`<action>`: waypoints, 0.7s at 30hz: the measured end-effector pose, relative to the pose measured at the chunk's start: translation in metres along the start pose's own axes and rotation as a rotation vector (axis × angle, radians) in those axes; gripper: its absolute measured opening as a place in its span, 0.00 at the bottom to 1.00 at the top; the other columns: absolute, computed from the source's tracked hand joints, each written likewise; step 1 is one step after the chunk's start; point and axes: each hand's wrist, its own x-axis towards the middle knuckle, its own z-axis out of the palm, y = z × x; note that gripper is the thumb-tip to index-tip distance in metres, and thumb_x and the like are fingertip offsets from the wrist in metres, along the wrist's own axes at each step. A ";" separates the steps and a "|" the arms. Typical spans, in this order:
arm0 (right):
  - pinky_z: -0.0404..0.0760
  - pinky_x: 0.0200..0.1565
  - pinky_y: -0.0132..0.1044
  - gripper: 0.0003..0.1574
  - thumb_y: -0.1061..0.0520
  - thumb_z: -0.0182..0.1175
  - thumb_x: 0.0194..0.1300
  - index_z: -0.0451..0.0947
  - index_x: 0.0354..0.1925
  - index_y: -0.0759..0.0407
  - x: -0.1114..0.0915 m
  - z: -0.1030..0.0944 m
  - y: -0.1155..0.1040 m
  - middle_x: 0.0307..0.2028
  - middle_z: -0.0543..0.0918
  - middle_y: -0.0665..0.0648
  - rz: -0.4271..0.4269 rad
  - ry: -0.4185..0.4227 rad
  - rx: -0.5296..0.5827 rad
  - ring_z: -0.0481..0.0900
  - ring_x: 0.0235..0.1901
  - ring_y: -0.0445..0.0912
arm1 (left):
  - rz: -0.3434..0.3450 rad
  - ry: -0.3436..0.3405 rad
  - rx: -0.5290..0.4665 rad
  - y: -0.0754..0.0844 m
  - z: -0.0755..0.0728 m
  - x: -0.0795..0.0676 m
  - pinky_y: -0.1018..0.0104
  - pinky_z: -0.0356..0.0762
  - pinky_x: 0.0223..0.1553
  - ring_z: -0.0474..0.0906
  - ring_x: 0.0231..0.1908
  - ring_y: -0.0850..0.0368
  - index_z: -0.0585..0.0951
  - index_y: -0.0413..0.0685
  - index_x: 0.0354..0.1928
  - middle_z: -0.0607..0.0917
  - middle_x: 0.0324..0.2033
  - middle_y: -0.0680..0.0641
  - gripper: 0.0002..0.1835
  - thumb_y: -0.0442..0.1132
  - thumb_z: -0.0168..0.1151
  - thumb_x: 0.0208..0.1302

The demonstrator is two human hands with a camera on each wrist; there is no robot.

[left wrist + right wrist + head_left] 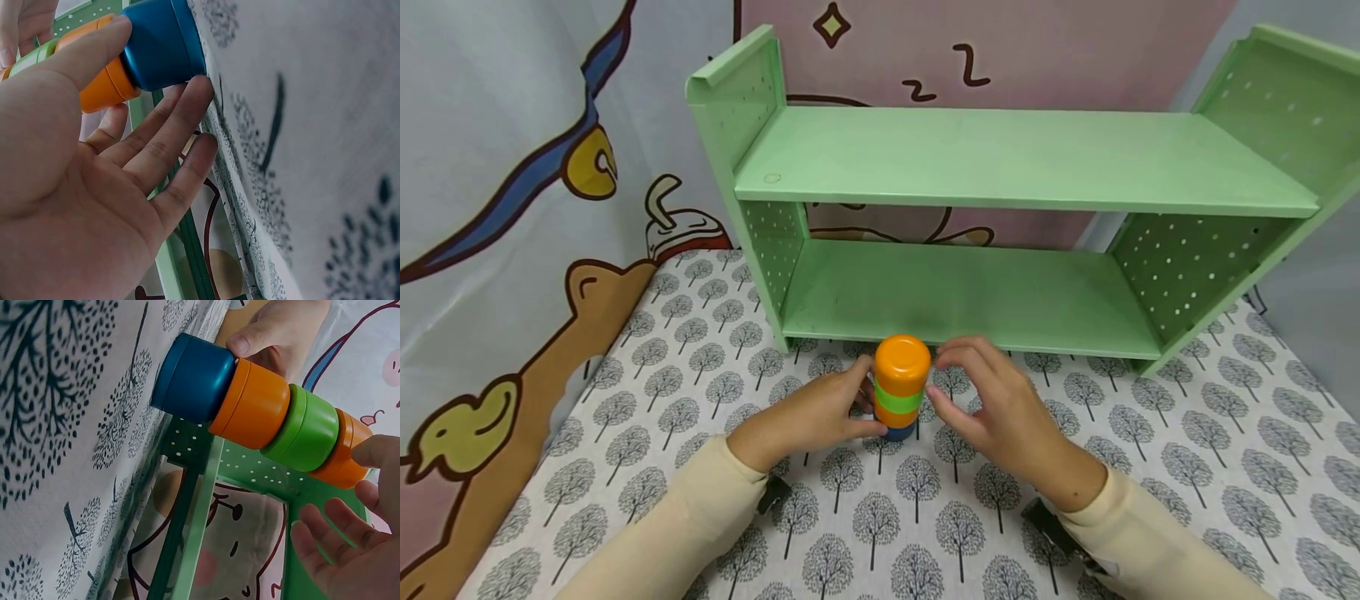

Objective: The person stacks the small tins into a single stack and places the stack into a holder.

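Tree-patterned cloth (880, 537) beneath the fingers; green shelf (970, 292) beyond. Left hand (820, 410): fingers apart, thumb against stacked cups (900, 387). Right hand (1003, 412): fingers parted, just beside them.

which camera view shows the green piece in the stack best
The right wrist view: the green piece shows broad and uncovered there. The head view shows only a narrow green band; in the left wrist view, the left hand covers much of it.

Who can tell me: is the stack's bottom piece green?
No, the bottom piece is blue, below an orange piece.
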 end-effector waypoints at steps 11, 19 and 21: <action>0.87 0.48 0.43 0.18 0.61 0.70 0.56 0.76 0.44 0.63 -0.001 0.002 0.001 0.46 0.82 0.60 -0.009 -0.008 0.010 0.83 0.47 0.51 | -0.016 -0.001 -0.004 0.000 0.000 0.000 0.64 0.82 0.52 0.84 0.46 0.60 0.65 0.52 0.61 0.85 0.46 0.51 0.33 0.46 0.74 0.59; 0.87 0.48 0.42 0.18 0.62 0.69 0.55 0.76 0.44 0.63 -0.002 0.004 0.002 0.46 0.82 0.58 -0.007 -0.017 0.018 0.83 0.47 0.51 | -0.023 -0.005 -0.003 0.001 0.000 0.000 0.64 0.82 0.52 0.83 0.45 0.61 0.65 0.52 0.61 0.85 0.46 0.51 0.34 0.46 0.74 0.59; 0.88 0.48 0.41 0.18 0.62 0.69 0.56 0.76 0.44 0.63 -0.002 0.004 0.002 0.46 0.82 0.58 -0.009 -0.021 0.023 0.83 0.47 0.51 | -0.023 -0.006 -0.003 0.001 0.000 0.000 0.64 0.82 0.52 0.83 0.46 0.60 0.65 0.52 0.61 0.85 0.46 0.51 0.34 0.46 0.74 0.59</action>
